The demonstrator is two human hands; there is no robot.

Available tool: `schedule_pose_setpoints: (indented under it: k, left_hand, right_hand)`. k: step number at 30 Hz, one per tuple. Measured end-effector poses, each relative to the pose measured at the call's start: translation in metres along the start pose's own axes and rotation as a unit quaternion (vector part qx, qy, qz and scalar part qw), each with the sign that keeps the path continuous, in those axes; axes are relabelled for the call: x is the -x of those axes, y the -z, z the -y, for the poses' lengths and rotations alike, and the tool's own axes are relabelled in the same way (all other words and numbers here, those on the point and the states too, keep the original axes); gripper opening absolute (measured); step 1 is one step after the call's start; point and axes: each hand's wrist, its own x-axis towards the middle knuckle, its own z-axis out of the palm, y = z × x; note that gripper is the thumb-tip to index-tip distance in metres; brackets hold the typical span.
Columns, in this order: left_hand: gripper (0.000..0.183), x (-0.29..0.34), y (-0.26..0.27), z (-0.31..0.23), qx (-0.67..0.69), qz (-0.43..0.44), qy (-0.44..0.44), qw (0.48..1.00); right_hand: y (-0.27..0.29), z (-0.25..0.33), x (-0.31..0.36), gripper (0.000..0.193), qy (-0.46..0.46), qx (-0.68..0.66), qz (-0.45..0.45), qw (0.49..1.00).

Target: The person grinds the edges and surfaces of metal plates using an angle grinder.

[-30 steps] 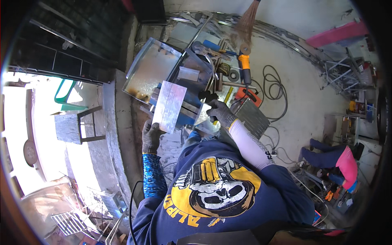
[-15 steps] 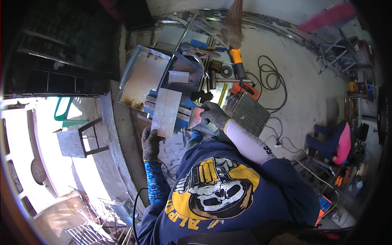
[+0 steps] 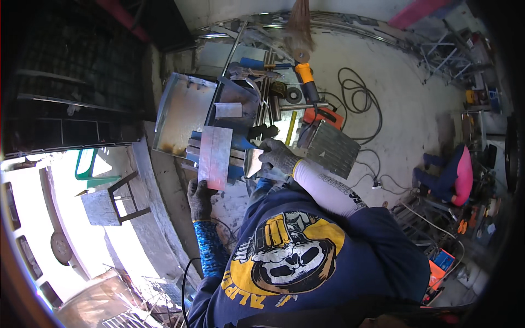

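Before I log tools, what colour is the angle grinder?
The angle grinder is orange and dark grey; head view.

The plate, a flat rectangle of silvery metal [image 3: 216, 156], covers part of a blue metal clamping tool [image 3: 242, 141]. Beneath the plate's lower edge, some fingers of the left grip [image 3: 201, 198], gloved in dark grey knit, are hidden. Which fingertips of the matching gloved right grip [image 3: 279, 156] press the small shiny bent metal piece [image 3: 252, 162] is too small to tell. The top edge cuts off a brown straw broom [image 3: 300, 24]. A bending co-worker in a pink top [image 3: 464, 174] has both hands obscured.
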Motion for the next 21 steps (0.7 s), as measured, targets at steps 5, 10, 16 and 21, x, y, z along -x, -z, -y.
schedule_pose_setpoints:
  k: [5,10,16,21]
  left_hand:
    - [0.013,-0.006,0.005,0.012,-0.063,-0.016,0.023,0.998]
    - [0.013,-0.007,0.0,0.006,-0.068,-0.022,0.027,0.997]
    - [0.013,-0.003,0.001,0.009,-0.02,-0.007,0.018,1.0]
    - [0.011,-0.004,0.013,0.016,0.047,0.04,-0.015,0.998]
  right_hand:
    - [0.004,-0.004,0.001,0.027,0.016,-0.085,0.072,0.994]
    - [0.007,-0.014,-0.003,0.027,0.002,-0.04,0.035,0.999]
    - [0.001,-0.004,-0.002,0.024,0.007,-0.001,0.031,1.0]
    - [0.001,-0.001,0.002,0.024,-0.002,-0.015,0.038,0.999]
